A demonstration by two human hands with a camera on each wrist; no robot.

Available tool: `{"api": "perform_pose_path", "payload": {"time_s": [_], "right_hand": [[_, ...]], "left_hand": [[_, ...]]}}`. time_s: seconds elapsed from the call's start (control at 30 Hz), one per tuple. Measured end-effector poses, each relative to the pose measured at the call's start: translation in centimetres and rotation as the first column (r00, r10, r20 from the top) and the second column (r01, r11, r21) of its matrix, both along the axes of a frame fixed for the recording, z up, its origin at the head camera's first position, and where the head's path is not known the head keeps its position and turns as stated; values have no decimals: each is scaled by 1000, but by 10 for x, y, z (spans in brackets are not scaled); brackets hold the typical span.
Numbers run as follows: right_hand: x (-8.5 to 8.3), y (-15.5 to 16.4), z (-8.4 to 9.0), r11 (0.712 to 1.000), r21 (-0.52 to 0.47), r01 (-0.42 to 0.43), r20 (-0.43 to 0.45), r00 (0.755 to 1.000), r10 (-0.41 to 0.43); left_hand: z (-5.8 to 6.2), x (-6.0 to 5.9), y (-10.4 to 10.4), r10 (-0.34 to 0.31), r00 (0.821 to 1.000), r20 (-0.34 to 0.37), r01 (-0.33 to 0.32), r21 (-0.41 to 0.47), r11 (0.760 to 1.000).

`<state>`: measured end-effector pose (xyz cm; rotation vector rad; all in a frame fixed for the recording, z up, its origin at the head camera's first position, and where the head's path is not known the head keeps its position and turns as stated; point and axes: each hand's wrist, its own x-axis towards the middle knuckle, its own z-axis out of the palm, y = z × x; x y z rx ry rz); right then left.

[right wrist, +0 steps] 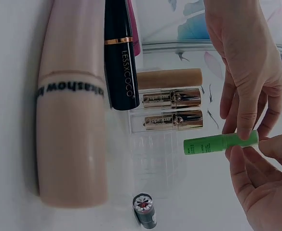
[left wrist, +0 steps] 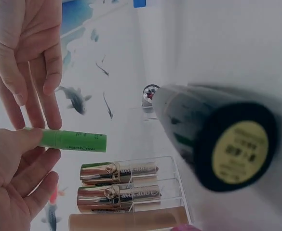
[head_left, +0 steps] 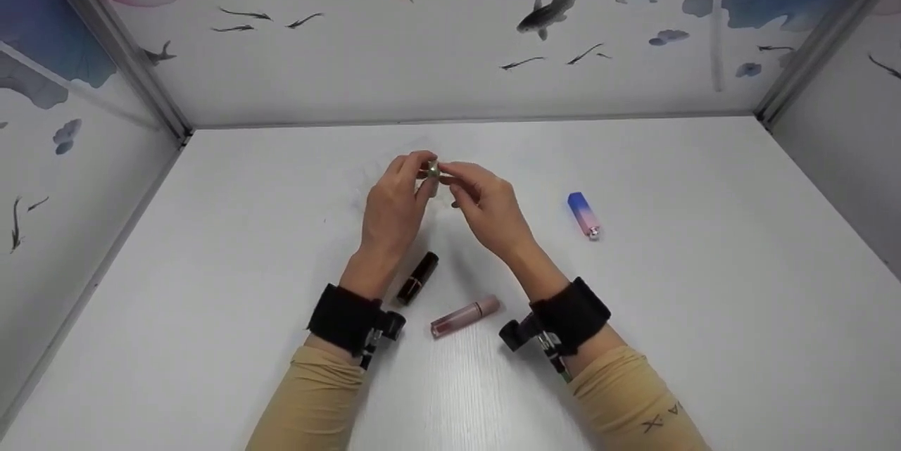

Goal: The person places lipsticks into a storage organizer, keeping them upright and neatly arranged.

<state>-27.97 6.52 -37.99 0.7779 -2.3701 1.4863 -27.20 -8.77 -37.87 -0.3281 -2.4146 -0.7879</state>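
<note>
A small green tube (left wrist: 80, 140) with printed text is held up in front of me. My left hand (head_left: 394, 201) pinches it between thumb and finger; the tube's printed end sticks out free. Extended fingers of my right hand (head_left: 489, 208) reach the tube's other side from the right, fingertips right at it. In the left wrist view, the right hand (left wrist: 27, 53) shows nearly straight fingers above the tube. Below the hands lies a clear divided tray (right wrist: 153, 149) with two gold lipsticks (right wrist: 186, 98) and a tan tube (right wrist: 174, 77).
A black lipstick (head_left: 417, 278) lies by the left wrist. A pale pink lip gloss tube (head_left: 464, 316) is between the forearms. To the right lies a blue-to-pink lipstick (head_left: 583, 215). A jewel-topped tube (right wrist: 143, 207) stands by the tray. Printed panels (head_left: 450, 78) enclose the white table (head_left: 704, 296).
</note>
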Motion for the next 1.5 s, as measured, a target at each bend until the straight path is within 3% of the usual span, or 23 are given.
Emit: {"api": "perform_pose_path", "payload": {"time_s": [0.37, 0.93, 1.23, 1.5], "right_hand": [[-2, -2, -4, 992, 76, -105, 79, 992, 99], [-5, -1, -11, 969, 184, -166, 89, 984, 152], [-4, 2, -12, 956, 227, -185, 126, 979, 159], [-6, 3, -14, 945, 267, -186, 132, 979, 155]], "left_hand": [[-5, -4, -5, 52, 998, -30, -54, -85, 995], [-11, -6, -7, 101, 991, -89, -115, -180, 977], [-16, -6, -6, 102, 994, -33, -107, -194, 975], [-18, -8, -6, 102, 993, -52, -110, -205, 972]]}}
